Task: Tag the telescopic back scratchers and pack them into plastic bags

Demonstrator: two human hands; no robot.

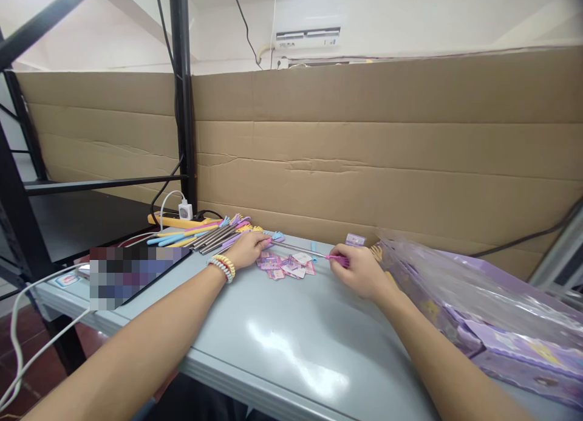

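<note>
A metal-rod back scratcher [298, 248] with pink ends is stretched level between my two hands, above the table. My left hand [247, 249], with beaded bracelets at the wrist, pinches its left end. Closed round the pink right end is my right hand [357, 269]; the fingers cover most of that end. Just below the rod lies a loose heap of small pink and purple printed cards [285, 266]. Beyond my left hand is a pile of similar back scratchers [217, 236], with metal rods and blue, yellow, pink and purple parts.
On the right stands a purple printed box [523, 354] with clear plastic film [478, 284] over it. A blurred-out screen or tablet [136, 278] lies at left. Behind it are a yellow power strip [170, 220] and white cables. Cardboard [364, 154] walls the table's back.
</note>
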